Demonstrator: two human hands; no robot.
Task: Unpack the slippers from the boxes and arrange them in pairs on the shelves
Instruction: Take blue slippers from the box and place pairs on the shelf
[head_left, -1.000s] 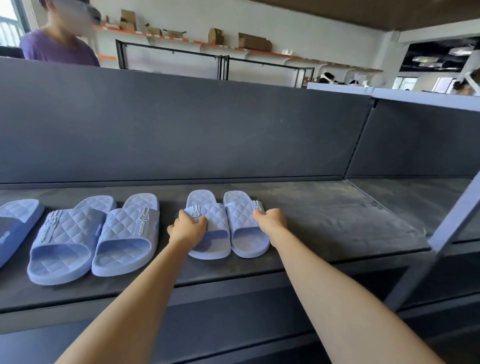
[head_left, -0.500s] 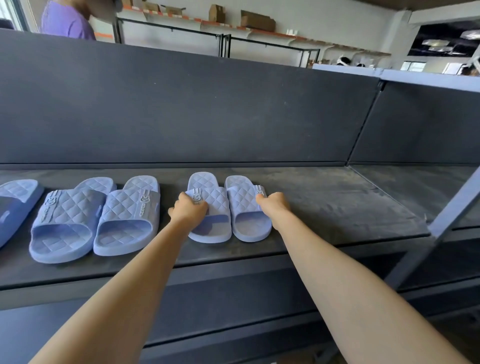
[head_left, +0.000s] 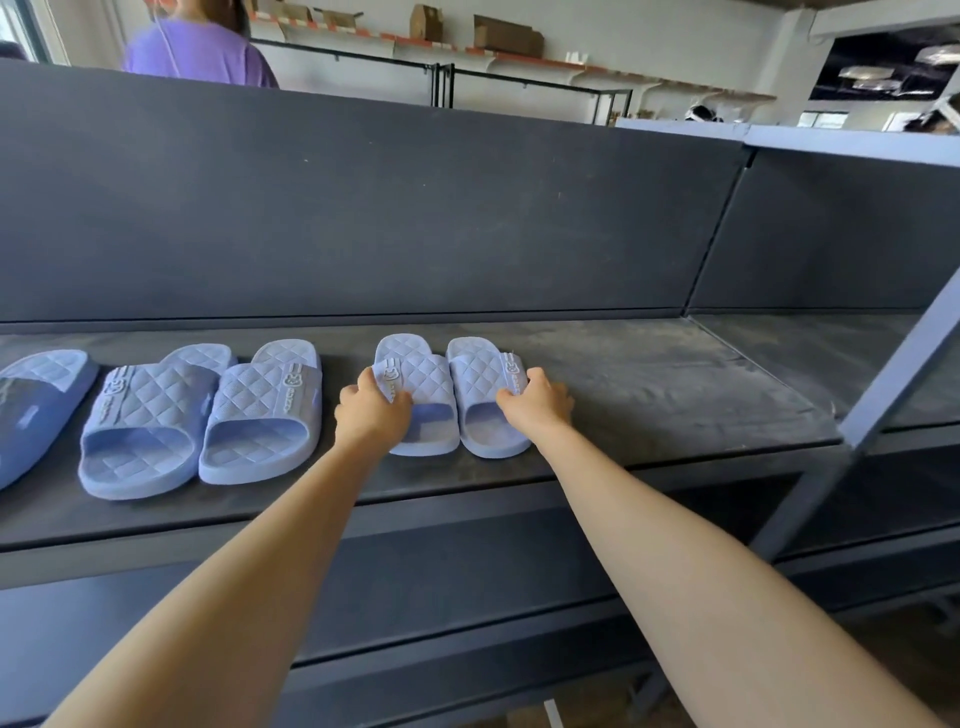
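Two small light-blue quilted slippers lie side by side on the dark shelf (head_left: 649, 395), toes toward the back wall. My left hand (head_left: 371, 410) grips the outer edge of the left small slipper (head_left: 421, 384). My right hand (head_left: 535, 402) grips the outer edge of the right small slipper (head_left: 480, 374). To their left lies a larger pair of the same blue: one slipper (head_left: 148, 426) and its mate (head_left: 265, 410). Another blue slipper (head_left: 36, 405) is cut off by the left edge of the view.
A dark back panel (head_left: 363, 208) rises behind the shelf. To the right, a second shelf bay (head_left: 841, 364) sits past a slanted grey post (head_left: 904, 374). A person in a purple shirt (head_left: 197, 49) stands behind the panel. Cardboard boxes (head_left: 506, 34) sit on a far wall shelf.
Both hands stay on the small pair, which keeps its place on the shelf. The view has tilted slightly, and the person in purple has moved right behind the panel.
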